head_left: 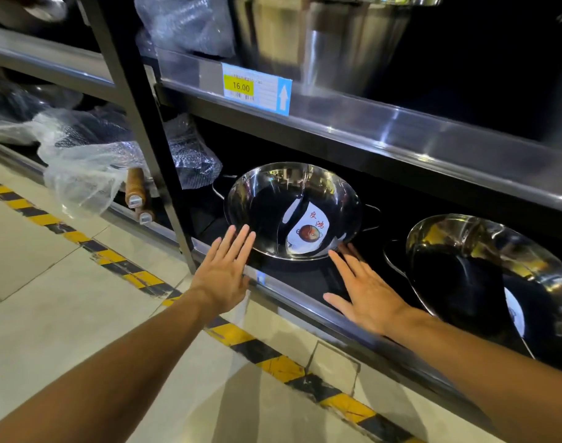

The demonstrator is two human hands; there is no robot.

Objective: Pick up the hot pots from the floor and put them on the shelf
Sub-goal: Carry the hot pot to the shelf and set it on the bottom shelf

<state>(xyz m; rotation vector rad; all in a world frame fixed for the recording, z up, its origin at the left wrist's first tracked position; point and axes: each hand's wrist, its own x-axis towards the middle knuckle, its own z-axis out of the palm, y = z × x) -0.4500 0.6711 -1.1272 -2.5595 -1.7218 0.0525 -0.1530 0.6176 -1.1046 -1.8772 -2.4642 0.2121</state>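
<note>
A shiny steel hot pot [266, 203] with a divider and a white label sits on the bottom shelf [292, 298], tilted toward me. My left hand [223, 271] is open, fingers spread, its tips at the pot's near left rim. My right hand [366, 289] is open too, fingertips by the pot's near right rim, palm over the shelf edge. Whether either hand touches the pot, I cannot tell. A second, similar hot pot [484, 270] rests on the same shelf to the right.
A black upright post [151, 148] stands left of the pot. Bubble-wrapped pans with wooden handles [135, 190] fill the left bay. Large steel pots [353, 39] stand on the shelf above, which carries a price tag [257, 89]. Yellow-black tape [119, 262] runs along the tiled floor.
</note>
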